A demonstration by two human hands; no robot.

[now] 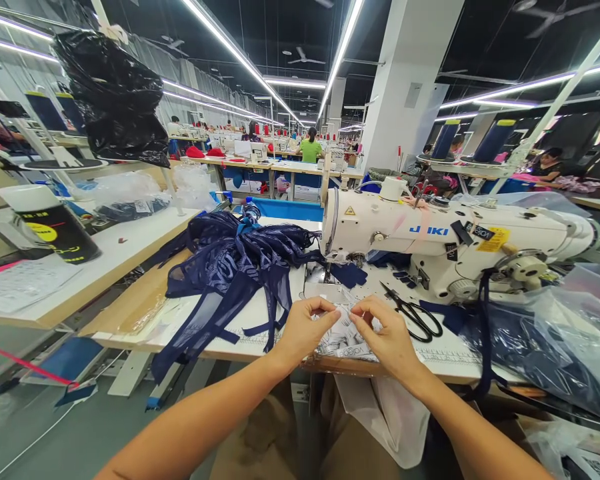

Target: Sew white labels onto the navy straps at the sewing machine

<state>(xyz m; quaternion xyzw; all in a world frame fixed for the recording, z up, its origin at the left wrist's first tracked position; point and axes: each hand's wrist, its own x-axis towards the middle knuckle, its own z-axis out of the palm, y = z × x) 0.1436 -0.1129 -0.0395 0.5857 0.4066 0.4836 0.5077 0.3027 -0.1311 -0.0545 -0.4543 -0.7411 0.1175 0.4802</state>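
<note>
Over a pile of small white printed labels (343, 340) at the table's front edge, my left hand (307, 327) and my right hand (383, 333) face each other, a small gap between them. Each has thumb and index finger pinched together; whatever is between the fingertips is too small to make out. The white sewing machine (395, 227) stands just behind. Black scissors (413, 317) lie right of my right hand. A bundle of navy lace and mesh pieces (230, 260) is spread on the table to the left.
A black spray can (55, 223) stands on the side table (105, 267) at left. Plastic-wrapped navy fabric (540, 340) covers the right end of the sewing table. Thread cones (493, 141) stand behind the machine. A person in green (310, 148) sits far ahead.
</note>
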